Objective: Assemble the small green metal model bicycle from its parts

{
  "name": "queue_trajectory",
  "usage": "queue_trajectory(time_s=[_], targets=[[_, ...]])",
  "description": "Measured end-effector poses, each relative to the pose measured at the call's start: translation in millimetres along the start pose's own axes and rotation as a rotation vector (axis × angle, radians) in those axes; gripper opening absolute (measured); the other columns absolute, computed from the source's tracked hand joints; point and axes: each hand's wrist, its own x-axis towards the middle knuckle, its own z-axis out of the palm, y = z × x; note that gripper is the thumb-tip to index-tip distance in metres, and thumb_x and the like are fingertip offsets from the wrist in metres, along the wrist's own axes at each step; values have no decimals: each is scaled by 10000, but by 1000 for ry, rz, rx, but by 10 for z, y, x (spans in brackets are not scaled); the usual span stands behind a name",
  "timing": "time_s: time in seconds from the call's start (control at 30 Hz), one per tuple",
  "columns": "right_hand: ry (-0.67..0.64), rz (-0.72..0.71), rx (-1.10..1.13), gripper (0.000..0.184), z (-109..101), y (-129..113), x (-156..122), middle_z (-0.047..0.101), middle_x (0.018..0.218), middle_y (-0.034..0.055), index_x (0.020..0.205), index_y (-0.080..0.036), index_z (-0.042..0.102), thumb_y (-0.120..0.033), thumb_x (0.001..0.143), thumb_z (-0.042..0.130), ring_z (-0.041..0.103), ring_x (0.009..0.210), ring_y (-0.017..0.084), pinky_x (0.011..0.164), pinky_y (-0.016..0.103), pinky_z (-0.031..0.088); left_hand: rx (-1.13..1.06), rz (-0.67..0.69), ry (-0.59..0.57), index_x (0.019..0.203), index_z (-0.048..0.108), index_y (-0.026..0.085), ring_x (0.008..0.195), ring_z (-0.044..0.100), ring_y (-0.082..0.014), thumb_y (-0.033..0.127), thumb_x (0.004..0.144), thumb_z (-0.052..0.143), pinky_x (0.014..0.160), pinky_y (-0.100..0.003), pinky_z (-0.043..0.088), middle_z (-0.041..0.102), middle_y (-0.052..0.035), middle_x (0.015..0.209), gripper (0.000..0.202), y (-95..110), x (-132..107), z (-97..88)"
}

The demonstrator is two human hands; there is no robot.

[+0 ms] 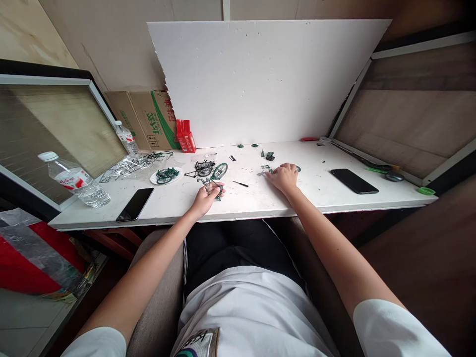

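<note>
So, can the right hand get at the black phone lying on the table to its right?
Probably yes. The right hand rests on small green parts, and the table between it and the black phone looks bare, so nothing appears to block a sideways reach.

A small green model bicycle (pixel 213 179) stood upright in the left hand's fingers (pixel 215 189), which closed around its lower frame. Its spoked wheel rose just beyond the fingertips, tilted slightly. Under the right hand's fingers (pixel 277 173), small green and grey parts (pixel 265 172) lay flat and scattered, the nearest touching the fingertips.
</note>
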Motion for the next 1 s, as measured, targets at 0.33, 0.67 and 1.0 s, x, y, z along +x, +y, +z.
queue_trajectory(time_s=[0.33, 0.67, 1.0], targets=[[29, -38, 4, 354, 72, 59, 20, 576, 1311, 265, 1028, -93, 734, -420, 939, 631, 414, 1282, 447, 1045, 581, 372, -9, -12, 2, 1121, 709, 129, 832, 703, -183, 471, 882, 772, 824, -344, 566, 755, -95, 963, 422, 18, -7, 3], [169, -29, 202, 190, 22, 18, 22, 645, 1262, 215, 951, -174, 714, -334, 875, 644, 370, 1341, 442, 1063, 615, 324, -16, -11, -1, 1126, 704, 124, 824, 694, -177, 442, 895, 760, 816, -338, 563, 754, -100, 964, 396, 12, -6, 4], [239, -72, 490, 143, -41, 21, 27, 774, 1013, 124, 881, -221, 719, -360, 874, 687, 551, 1230, 387, 1036, 558, 362, -19, -5, 20, 1113, 707, 128, 887, 717, -206, 441, 887, 768, 876, -368, 568, 766, -109, 972, 391, 24, 4, -8]])
